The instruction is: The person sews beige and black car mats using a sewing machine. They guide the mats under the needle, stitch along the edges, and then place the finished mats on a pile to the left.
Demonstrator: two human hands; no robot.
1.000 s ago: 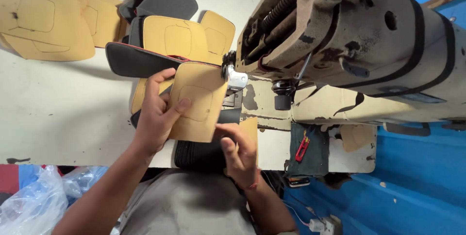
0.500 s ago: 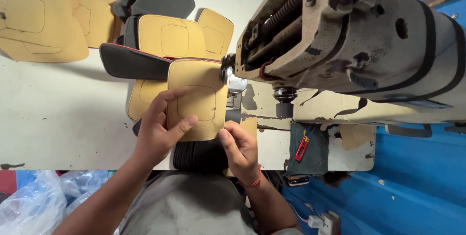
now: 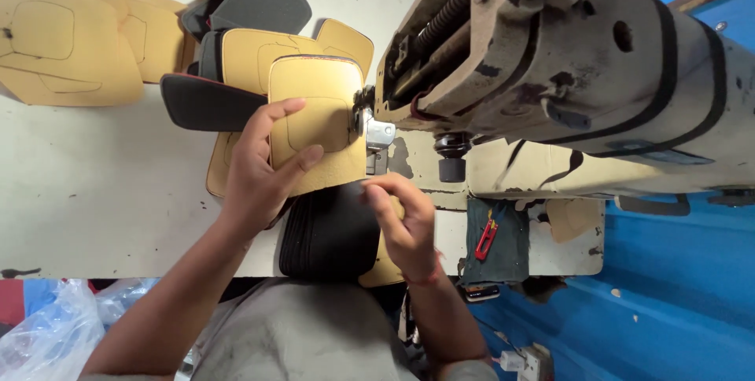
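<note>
**A:** Where are your hands right now?

**B:** Your left hand (image 3: 263,169) lies flat and spread on the tan padded panel (image 3: 314,117), thumb along its lower edge and fingers curling over its left side, pressing it down. Your right hand (image 3: 401,220) is pinched narrow on the panel's lower right corner, fingertips touching the edge.

**A:** And the panel itself?

**B:** It sits on the pale surface (image 3: 94,184), its right edge pushed up against the presser foot area (image 3: 376,133) of the big worn sewing machine (image 3: 550,58). A stitched outline shows on its face, and a dark trim runs along its top edge.

**A:** What's around it?

**B:** Beneath and behind it lie more tan pieces (image 3: 259,55) and a black piece (image 3: 204,102) poking out to the left. A stack of black pieces (image 3: 330,235) sits just below your hands at the surface's near edge. Further left there's a pile of large tan cutouts (image 3: 67,43), with dark grey mesh pieces (image 3: 259,0) above. A small red tool (image 3: 486,238) rests in a dark pocket below the machine, to your right.
</note>
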